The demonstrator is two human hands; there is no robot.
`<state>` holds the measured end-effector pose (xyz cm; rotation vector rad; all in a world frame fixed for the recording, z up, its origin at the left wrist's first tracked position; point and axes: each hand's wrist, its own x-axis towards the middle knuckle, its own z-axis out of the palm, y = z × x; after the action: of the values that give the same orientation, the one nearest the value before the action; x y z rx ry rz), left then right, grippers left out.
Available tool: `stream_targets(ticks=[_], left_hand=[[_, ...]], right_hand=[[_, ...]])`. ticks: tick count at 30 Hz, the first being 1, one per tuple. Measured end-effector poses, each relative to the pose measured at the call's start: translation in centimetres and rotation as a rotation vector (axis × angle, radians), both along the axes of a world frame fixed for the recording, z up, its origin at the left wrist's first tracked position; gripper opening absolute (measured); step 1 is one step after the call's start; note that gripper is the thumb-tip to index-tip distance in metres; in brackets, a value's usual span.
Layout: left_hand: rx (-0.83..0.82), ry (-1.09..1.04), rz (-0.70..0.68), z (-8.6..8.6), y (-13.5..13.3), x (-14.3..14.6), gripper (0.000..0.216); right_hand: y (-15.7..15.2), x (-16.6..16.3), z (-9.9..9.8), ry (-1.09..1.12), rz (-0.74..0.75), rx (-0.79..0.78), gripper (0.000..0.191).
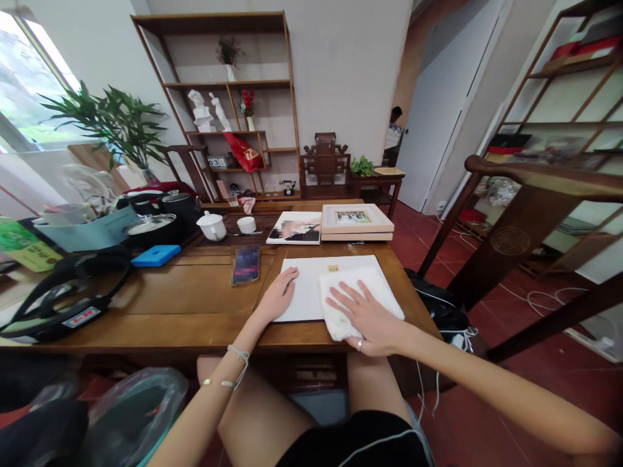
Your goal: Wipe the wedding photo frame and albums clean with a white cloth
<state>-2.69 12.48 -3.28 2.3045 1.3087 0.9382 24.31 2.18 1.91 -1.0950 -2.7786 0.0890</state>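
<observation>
A white rectangular board (304, 295) with dark lower edges lies flat near the front edge of the wooden table, with a small tan piece (333, 268) near its top middle. On the board's right half rests a folded white cloth (332, 314), which overhangs the lower edge. My right hand (363, 314) is spread flat over this cloth, fingers apart, a ring on one finger. At the board's left edge lies my left hand (280, 295), its fingers stretched out and touching the board; it holds nothing that I can see.
Behind the board lie a picture print (294, 228) and a framed picture (357, 222). Left are a phone (246, 264), a blue box (156, 255), a white teapot (211, 227) and a black strapped item (73, 298). A wooden chair (506, 240) stands right, a lined bin (136, 415) below left.
</observation>
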Motion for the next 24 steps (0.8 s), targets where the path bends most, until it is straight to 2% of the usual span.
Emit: stream_targets(ticks=[3, 8, 12, 15, 20, 24], left_hand=[[-0.017, 0.001, -0.008, -0.1, 0.0, -0.1, 0.041], [-0.026, -0.01, -0.01, -0.2, 0.1, -0.2, 0.041], [-0.032, -0.015, -0.007, -0.1, 0.1, -0.1, 0.041], [-0.018, -0.018, -0.006, 0.0, 0.0, -0.1, 0.04], [-0.006, -0.015, 0.002, -0.2, 0.1, 0.0, 0.041], [-0.001, -0.034, 0.0, -0.4, 0.2, -0.1, 0.04]], right_hand=[[2.5, 0.5, 0.2, 0.07, -0.042, -0.058, 0.062], [9.1, 1.9, 0.7, 0.227, -0.214, -0.081, 0.051], [11.1, 2.2, 1.3, 0.256, -0.317, -0.12, 0.049], [9.7, 1.4, 0.9, 0.201, -0.263, -0.085, 0.05], [3.6, -0.5, -0.1, 0.105, -0.064, -0.025, 0.06], [0.2, -1.2, 0.3, 0.057, 0.115, -0.033, 0.069]])
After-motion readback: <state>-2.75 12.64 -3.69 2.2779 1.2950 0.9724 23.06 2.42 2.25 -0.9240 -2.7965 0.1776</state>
